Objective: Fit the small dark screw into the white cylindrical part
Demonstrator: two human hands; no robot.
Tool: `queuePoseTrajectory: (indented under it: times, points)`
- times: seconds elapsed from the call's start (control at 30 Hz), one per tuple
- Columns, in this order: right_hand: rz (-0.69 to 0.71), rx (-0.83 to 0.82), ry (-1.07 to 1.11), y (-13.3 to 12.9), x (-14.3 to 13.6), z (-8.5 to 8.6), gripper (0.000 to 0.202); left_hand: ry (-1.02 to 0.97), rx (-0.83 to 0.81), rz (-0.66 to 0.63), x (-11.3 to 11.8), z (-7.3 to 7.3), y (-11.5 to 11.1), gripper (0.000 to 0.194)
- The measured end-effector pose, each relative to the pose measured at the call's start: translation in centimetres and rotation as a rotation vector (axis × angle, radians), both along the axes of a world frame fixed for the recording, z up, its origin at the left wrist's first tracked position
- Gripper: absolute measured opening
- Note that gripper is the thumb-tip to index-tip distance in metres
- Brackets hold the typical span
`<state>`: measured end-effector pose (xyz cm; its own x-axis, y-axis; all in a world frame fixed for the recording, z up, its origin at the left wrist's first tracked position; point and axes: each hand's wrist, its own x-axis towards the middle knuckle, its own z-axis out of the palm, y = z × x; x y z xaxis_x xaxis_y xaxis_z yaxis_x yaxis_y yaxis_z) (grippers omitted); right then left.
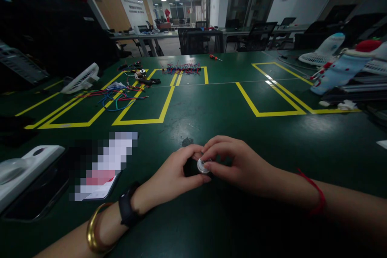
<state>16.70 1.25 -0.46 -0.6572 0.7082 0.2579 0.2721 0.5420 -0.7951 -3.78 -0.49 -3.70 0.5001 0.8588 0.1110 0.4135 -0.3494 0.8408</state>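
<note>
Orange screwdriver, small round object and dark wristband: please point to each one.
Orange screwdriver (pixel 214 57): head view, on the handle.
Small round object (pixel 201 165): head view, on its pale surface.
Dark wristband (pixel 127 206): head view, outer face.

I've 1 head-worn cam, facing fwd/down: bare left hand (pixel 173 171) & bare right hand (pixel 238 161) close, flat dark-green yellow-taped tabletop (pixel 211 107) beyond, lit office bkgd (pixel 217 6) far off.

text: none readable | wall sign (pixel 129 2): lettering blurred | phone screen (pixel 107 165): pixelated

A phone (pixel 104 177) lies left on the green table (pixel 208 109), wires (pixel 184 68) beyond it, a screwdriver (pixel 213 57) near the far edge.
</note>
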Motion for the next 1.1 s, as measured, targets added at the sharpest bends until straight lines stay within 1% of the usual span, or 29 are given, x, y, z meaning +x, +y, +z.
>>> queuePoseTrajectory:
  times: [0.1, 0.17, 0.2, 0.27, 0.33, 0.4, 0.43, 0.5, 0.6, 0.7, 0.73, 0.8, 0.87, 0.93, 1.0, 1.1]
  points:
    - [0.005, 0.003, 0.052, -0.2, 0.7, 0.2, 0.031, -0.002, -0.021, 0.004, -0.1, -0.1, 0.0, 0.048]
    - [-0.052, -0.080, 0.083, -0.4, 1.8, 0.0, 0.037, 0.020, -0.027, 0.017, -0.2, -0.2, 0.0, 0.052]
    - [-0.101, -0.159, 0.100, -0.4, 2.5, -0.3, 0.035, 0.037, -0.026, 0.021, -0.3, -0.2, 0.0, 0.053]
    - [-0.205, -0.368, 0.136, -0.2, 4.1, -1.1, 0.021, 0.065, -0.020, 0.017, -0.4, -0.2, 0.0, 0.054]
    - [-0.336, -0.523, 0.220, 0.1, 5.4, -2.1, 0.017, 0.075, -0.017, 0.007, -0.5, -0.2, 0.0, 0.052]
    - [-0.440, -0.610, 0.328, 0.4, 6.3, -3.1, 0.018, 0.077, -0.016, 0.004, -0.5, -0.1, 0.0, 0.047]
    - [-0.464, -0.631, 0.374, 0.4, 6.6, -3.4, 0.018, 0.077, -0.016, -0.002, -0.5, -0.1, 0.0, 0.043]
    - [-0.459, -0.646, 0.421, 0.4, 6.8, -3.8, 0.017, 0.078, -0.017, -0.020, -0.4, 0.0, 0.0, 0.035]
    - [-0.403, -0.642, 0.382, 0.1, 6.8, -3.8, 0.015, 0.079, -0.021, -0.035, -0.4, 0.2, 0.0, 0.030]
    - [-0.366, -0.584, 0.295, -0.2, 6.7, -3.4, 0.014, 0.076, -0.017, -0.033, -0.3, 0.3, -0.1, 0.030]
    - [-0.353, -0.536, 0.239, -0.1, 6.6, -3.3, 0.013, 0.075, -0.015, -0.034, -0.3, 0.3, -0.1, 0.029]
    - [-0.295, -0.386, 0.077, 0.0, 6.3, -3.0, 0.011, 0.071, -0.013, -0.035, -0.3, 0.3, 0.0, 0.028]
    - [-0.188, -0.212, -0.105, 0.3, 5.8, -2.6, 0.009, 0.065, -0.012, -0.034, -0.2, 0.3, 0.0, 0.026]
    - [-0.104, -0.108, -0.209, 0.4, 5.1, -2.2, 0.009, 0.056, -0.011, -0.035, -0.2, 0.2, 0.0, 0.026]
    - [-0.096, -0.097, -0.197, 0.2, 4.3, -1.5, 0.015, 0.049, -0.009, -0.039, -0.2, 0.2, 0.0, 0.026]
    - [-0.115, -0.094, -0.106, -0.2, 2.8, -0.6, 0.022, 0.052, -0.003, -0.043, -0.2, 0.0, 0.0, 0.024]
